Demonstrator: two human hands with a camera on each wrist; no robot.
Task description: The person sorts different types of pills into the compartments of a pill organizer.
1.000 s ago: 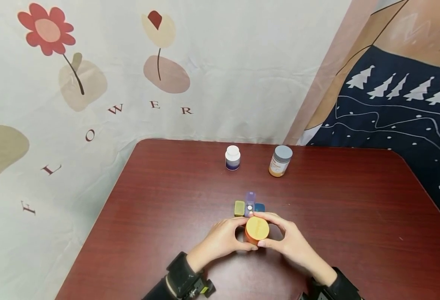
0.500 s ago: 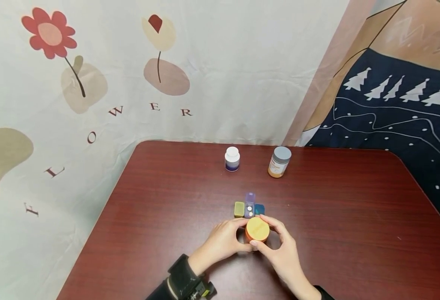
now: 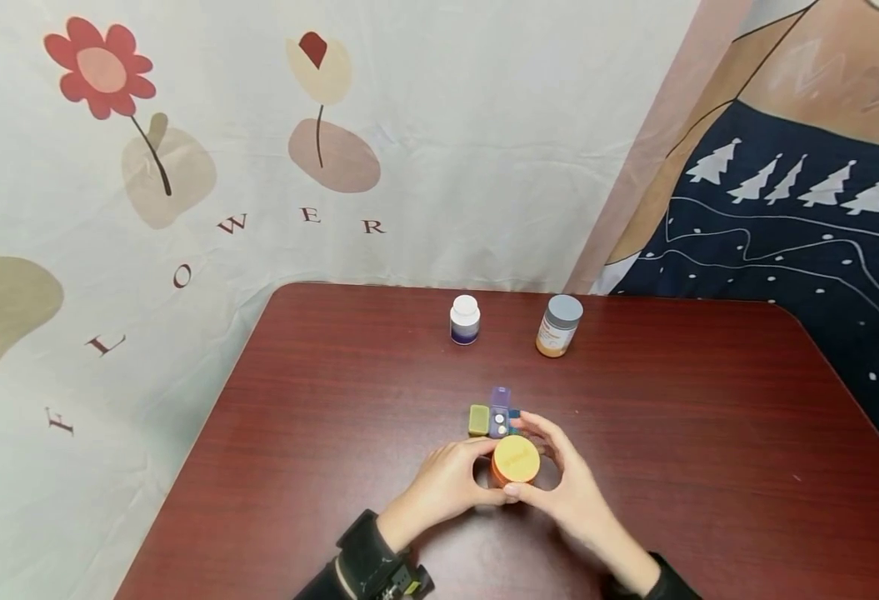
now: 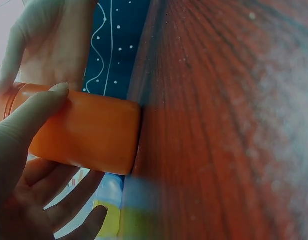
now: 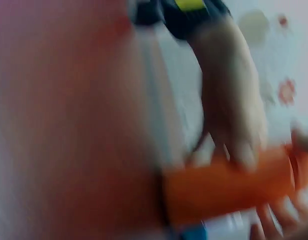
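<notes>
Orange pill bottle (image 4: 94, 134) stands upright on the bench (image 3: 334, 400), long axis vertical. Left hand (image 3: 442, 479), the nearer, grasps its body from the left; right hand (image 3: 585, 496) arches about the yellow lid (image 3: 516, 460) opposite, grip undeterminable. Pill organizer (image 3: 479, 421) lies just beyond.

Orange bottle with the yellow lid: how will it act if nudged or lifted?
Probably stiff: no dent shows on the orange bottle under the thumb of the left hand. Its rounded side suggests it would roll if laid down, though upright it may slide or tip. Smooth walls might feel slightly slippery.
</notes>
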